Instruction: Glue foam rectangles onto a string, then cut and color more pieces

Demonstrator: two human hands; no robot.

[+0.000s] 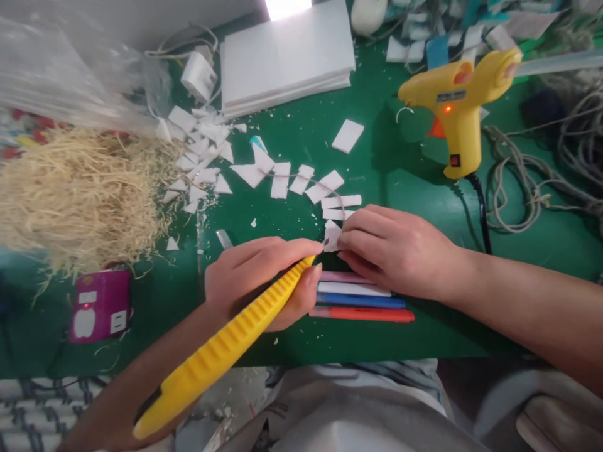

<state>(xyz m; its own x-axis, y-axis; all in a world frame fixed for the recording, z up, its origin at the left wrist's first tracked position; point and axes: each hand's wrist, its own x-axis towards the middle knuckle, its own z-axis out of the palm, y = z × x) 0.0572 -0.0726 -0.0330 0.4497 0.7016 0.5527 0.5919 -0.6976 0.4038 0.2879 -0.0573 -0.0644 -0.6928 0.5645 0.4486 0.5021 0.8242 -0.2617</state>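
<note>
- Left hand [254, 267] closed around a long, ribbed yellow plastic tool [228, 336], above green desk's [452, 333] front edge.
- Right hand [402, 251] pinching small white foam piece [332, 235].

Place: craft workspace
Bench: green [292, 251], scrap-strewn
Tool: yellow glue gun [459, 107]
Materials: cut white pieces [207, 141], wood shavings [85, 194]

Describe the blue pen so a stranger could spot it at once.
On the green table, find the right hand. Just nearer the wearer, pens lie side by side. The blue pen is between the white pen and the red pen.
</note>
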